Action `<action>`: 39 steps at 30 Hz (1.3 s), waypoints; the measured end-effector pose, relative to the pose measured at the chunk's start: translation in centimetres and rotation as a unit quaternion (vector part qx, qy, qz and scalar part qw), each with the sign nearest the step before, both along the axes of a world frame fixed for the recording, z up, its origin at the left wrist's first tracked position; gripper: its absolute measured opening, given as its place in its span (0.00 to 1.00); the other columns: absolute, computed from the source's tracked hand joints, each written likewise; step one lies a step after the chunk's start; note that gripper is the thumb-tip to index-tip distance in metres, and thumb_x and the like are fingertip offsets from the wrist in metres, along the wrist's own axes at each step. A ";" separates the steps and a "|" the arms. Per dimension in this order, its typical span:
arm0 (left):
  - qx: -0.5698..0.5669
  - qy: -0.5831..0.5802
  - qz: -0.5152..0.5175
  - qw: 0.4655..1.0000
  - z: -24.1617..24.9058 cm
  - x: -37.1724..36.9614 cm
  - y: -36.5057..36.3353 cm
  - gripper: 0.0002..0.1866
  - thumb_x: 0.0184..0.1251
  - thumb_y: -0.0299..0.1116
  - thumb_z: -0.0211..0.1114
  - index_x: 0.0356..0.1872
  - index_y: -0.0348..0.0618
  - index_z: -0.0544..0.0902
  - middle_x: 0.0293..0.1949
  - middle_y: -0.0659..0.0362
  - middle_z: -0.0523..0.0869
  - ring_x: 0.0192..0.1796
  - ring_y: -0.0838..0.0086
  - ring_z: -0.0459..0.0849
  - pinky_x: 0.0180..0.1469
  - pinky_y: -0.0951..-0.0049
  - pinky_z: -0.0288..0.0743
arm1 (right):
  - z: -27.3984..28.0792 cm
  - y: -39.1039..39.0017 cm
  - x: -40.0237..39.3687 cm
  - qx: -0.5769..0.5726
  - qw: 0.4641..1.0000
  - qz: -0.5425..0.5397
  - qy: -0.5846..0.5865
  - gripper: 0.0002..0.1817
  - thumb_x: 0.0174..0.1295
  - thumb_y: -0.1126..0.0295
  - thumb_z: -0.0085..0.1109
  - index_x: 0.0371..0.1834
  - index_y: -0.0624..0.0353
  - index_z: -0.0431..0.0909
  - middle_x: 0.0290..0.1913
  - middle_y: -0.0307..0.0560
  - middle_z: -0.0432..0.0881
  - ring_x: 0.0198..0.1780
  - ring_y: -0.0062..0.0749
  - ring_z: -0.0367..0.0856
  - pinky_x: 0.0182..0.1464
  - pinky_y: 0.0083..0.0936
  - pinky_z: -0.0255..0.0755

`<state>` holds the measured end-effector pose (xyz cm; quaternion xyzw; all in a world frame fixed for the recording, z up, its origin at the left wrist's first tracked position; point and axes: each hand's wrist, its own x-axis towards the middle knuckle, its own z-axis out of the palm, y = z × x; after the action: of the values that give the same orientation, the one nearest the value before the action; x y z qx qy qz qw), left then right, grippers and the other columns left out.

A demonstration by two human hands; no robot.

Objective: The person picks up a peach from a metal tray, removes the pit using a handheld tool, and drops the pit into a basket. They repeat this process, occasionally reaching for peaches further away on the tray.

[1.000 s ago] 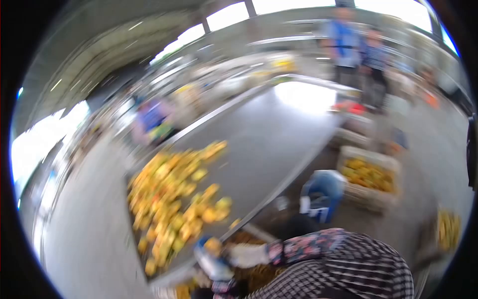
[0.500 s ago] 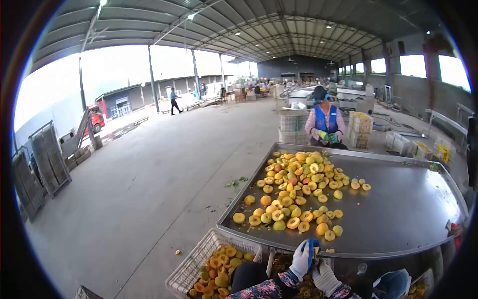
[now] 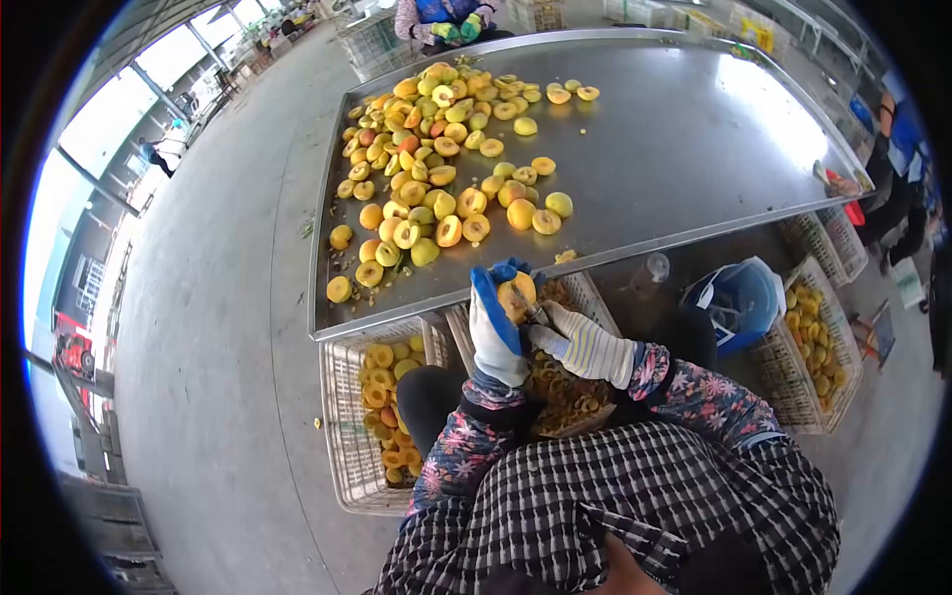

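My left hand [image 3: 496, 332], in a white glove with blue coating, is closed around a yellow peach half [image 3: 517, 296] near the table's front edge. My right hand [image 3: 590, 345], in a white striped glove, is closed on a small metal tool [image 3: 538, 317] whose tip is against the peach; most of the tool is hidden by the fingers. Below both hands stands a crate [image 3: 598, 297] of brownish peach scraps. In front, a heap of halved peaches [image 3: 446, 149] lies on the steel table [image 3: 654, 149].
To my left, a white crate [image 3: 342, 466] holds hollowed peach halves. A blue bucket [image 3: 749, 302] and another crate of peach halves [image 3: 818, 342] stand on the right. Across the table is a co-worker [image 3: 446, 20] in green gloves; another person [image 3: 897, 139] is at the right.
The view has tilted down and turned, so my hands, lap and the crates show more fully. My hands stay close together, and the peach half in the left now shows clearly.
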<state>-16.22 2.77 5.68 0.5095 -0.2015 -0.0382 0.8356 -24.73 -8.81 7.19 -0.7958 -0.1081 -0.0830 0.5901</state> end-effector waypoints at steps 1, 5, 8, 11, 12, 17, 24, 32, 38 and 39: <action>-0.081 0.090 -0.051 0.991 0.3 0.0 0.1 0.21 0.83 0.47 0.44 0.49 0.37 0.74 0.51 0.51 0.79 0.57 0.60 0.79 0.65 0.53 0.74 | 0.5 -0.2 -0.2 -0.016 1.000 -0.003 0.009 0.13 0.71 0.70 0.51 0.55 0.64 0.69 0.45 0.58 0.79 0.47 0.51 0.80 0.49 0.37 0.74; -0.140 0.154 -0.054 0.977 1.2 -0.1 -0.9 0.20 0.83 0.48 0.45 0.46 0.40 0.73 0.51 0.52 0.78 0.59 0.60 0.78 0.65 0.50 0.74 | -0.9 -0.1 0.4 -0.185 0.981 -0.045 0.042 0.13 0.73 0.68 0.52 0.55 0.63 0.69 0.46 0.55 0.81 0.48 0.48 0.81 0.52 0.35 0.74; -0.103 0.100 -0.014 0.990 0.8 0.2 -1.0 0.21 0.83 0.48 0.44 0.44 0.39 0.75 0.49 0.52 0.80 0.56 0.59 0.80 0.65 0.50 0.74 | -0.6 -0.3 0.2 -0.071 0.996 -0.014 0.047 0.14 0.71 0.68 0.54 0.54 0.64 0.69 0.46 0.55 0.82 0.48 0.48 0.82 0.51 0.37 0.75; -0.088 0.130 -0.028 0.987 1.6 -0.5 -0.6 0.21 0.83 0.48 0.45 0.44 0.38 0.75 0.49 0.51 0.80 0.55 0.59 0.81 0.63 0.50 0.76 | 0.4 -0.6 0.0 -0.086 0.995 -0.001 0.057 0.15 0.70 0.67 0.55 0.54 0.65 0.69 0.46 0.58 0.82 0.49 0.47 0.82 0.52 0.37 0.75; -0.093 0.152 -0.058 0.982 2.0 -0.4 -0.3 0.21 0.83 0.48 0.45 0.44 0.38 0.75 0.49 0.51 0.80 0.55 0.59 0.81 0.62 0.51 0.77 | 0.0 -0.9 0.3 -0.148 0.987 -0.003 0.067 0.15 0.71 0.67 0.55 0.54 0.66 0.69 0.46 0.58 0.82 0.49 0.47 0.82 0.52 0.37 0.75; 0.111 0.059 -0.159 0.979 1.8 1.5 1.6 0.23 0.82 0.49 0.47 0.50 0.35 0.76 0.47 0.49 0.83 0.50 0.61 0.84 0.57 0.59 0.80 | -0.3 -1.9 0.0 -0.016 0.997 0.052 0.049 0.16 0.73 0.62 0.54 0.55 0.62 0.70 0.36 0.51 0.82 0.35 0.45 0.83 0.40 0.38 0.77; 0.030 0.007 -0.025 0.999 2.0 0.0 -1.3 0.25 0.82 0.48 0.45 0.54 0.32 0.75 0.47 0.49 0.83 0.48 0.64 0.85 0.56 0.64 0.80 | 2.5 -1.6 -0.5 0.275 0.908 0.076 0.306 0.19 0.74 0.49 0.52 0.46 0.54 0.70 0.23 0.34 0.72 0.14 0.19 0.70 0.16 0.16 0.63; 0.035 0.190 -0.233 0.953 2.1 1.9 0.4 0.24 0.80 0.49 0.50 0.46 0.32 0.78 0.40 0.47 0.84 0.43 0.58 0.86 0.49 0.60 0.82 | 1.4 -2.4 -0.9 0.147 0.946 0.092 0.275 0.18 0.74 0.49 0.51 0.45 0.52 0.73 0.22 0.34 0.71 0.16 0.18 0.69 0.17 0.18 0.62; 0.061 0.259 -0.288 0.920 2.9 2.1 0.9 0.23 0.79 0.48 0.52 0.45 0.33 0.79 0.39 0.46 0.85 0.42 0.58 0.87 0.51 0.58 0.82 | 1.3 -2.0 -1.8 0.427 0.794 0.144 0.408 0.21 0.75 0.47 0.49 0.45 0.57 0.73 0.18 0.33 0.67 0.12 0.19 0.63 0.14 0.18 0.57; 0.040 0.279 -0.284 0.916 2.2 2.1 0.6 0.23 0.79 0.49 0.53 0.45 0.34 0.79 0.39 0.46 0.85 0.42 0.58 0.87 0.51 0.56 0.82 | 1.1 -2.1 -1.9 0.479 0.760 0.154 0.411 0.22 0.75 0.47 0.49 0.45 0.58 0.73 0.17 0.33 0.66 0.11 0.19 0.61 0.14 0.18 0.56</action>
<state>-14.09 3.42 7.92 0.4322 -0.0948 -0.4230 0.7907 -26.60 -10.88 8.26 -0.3395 0.0773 0.3030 0.8871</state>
